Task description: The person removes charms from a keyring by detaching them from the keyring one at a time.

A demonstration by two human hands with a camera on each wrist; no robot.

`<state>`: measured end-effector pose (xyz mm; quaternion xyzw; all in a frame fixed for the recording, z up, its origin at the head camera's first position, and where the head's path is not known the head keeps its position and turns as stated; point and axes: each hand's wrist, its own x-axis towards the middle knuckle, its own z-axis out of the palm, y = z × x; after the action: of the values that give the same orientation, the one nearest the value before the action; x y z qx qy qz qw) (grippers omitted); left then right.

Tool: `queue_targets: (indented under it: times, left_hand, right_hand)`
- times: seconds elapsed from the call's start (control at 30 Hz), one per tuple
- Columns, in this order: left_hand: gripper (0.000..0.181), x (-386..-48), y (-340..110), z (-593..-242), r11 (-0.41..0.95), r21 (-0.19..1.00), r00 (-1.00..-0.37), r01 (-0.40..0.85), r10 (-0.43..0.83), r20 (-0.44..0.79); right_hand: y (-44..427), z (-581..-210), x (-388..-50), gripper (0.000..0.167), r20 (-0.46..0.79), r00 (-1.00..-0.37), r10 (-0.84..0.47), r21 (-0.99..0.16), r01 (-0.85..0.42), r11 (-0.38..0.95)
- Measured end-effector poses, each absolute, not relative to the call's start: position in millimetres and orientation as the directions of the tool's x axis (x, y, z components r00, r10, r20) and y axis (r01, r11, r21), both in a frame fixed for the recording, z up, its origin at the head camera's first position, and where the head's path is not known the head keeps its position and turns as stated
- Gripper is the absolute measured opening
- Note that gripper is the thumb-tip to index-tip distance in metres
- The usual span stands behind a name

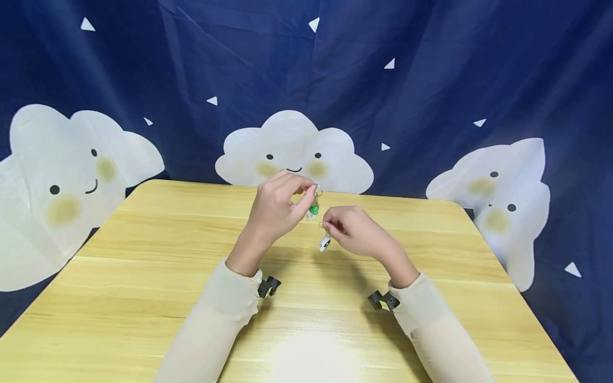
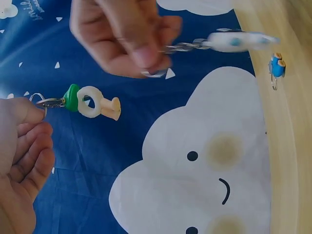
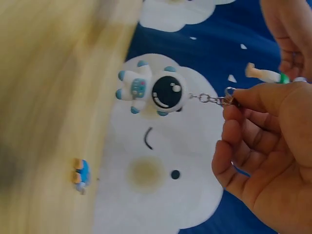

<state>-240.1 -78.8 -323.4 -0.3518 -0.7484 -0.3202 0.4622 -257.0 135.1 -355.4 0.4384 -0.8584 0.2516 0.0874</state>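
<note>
My left hand [image 1: 280,205] pinches the metal ring of a keychain figure [image 2: 90,101] with a green top, a white ring round its middle and peach-coloured legs. From my right hand [image 1: 356,231], held a little lower and to the right, hangs an astronaut keychain [image 3: 153,91], its ring between thumb and index finger. It is white with a black visor and blue-tipped limbs, on a short silver chain [image 3: 207,98]. Both figures hang above the table, apart from each other. In the left wrist view the right hand and its keychain are blurred.
A small blue and orange keychain figure [image 2: 278,67] with a metal ring lies on the wooden table [image 1: 119,298]; I cannot make it out in the head view. Behind the table's far edge hangs a dark blue curtain [image 1: 268,58] printed with white clouds.
</note>
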Motion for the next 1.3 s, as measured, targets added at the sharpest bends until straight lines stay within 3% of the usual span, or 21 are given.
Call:
queue_targets:
  times: [0.27,0.63,0.93,1.3]
  left_hand:
    - [0.007,-239.6,-81.5,-321.9,0.551,0.157,-0.322,0.819,0.216,0.922]
    - [0.007,-239.6,-84.0,-321.2,0.557,0.160,-0.324,0.815,0.210,0.923]
    - [0.006,-239.2,-82.5,-321.8,0.554,0.166,-0.333,0.816,0.215,0.918]
    - [0.006,-241.7,-82.7,-324.1,0.564,0.170,-0.347,0.808,0.223,0.911]
  right_hand:
    - [125.5,-375.9,-275.0,0.010,0.297,-0.610,-0.735,-0.401,-0.778,0.483]
    - [122.3,-384.4,-332.9,0.009,0.179,-0.712,-0.679,-0.469,-0.668,0.577]
    - [121.5,-397.4,-370.7,0.012,0.023,-0.789,-0.614,-0.454,-0.555,0.697]
    - [120.5,-416.1,-395.7,0.011,-0.050,-0.831,-0.554,-0.366,-0.501,0.784]
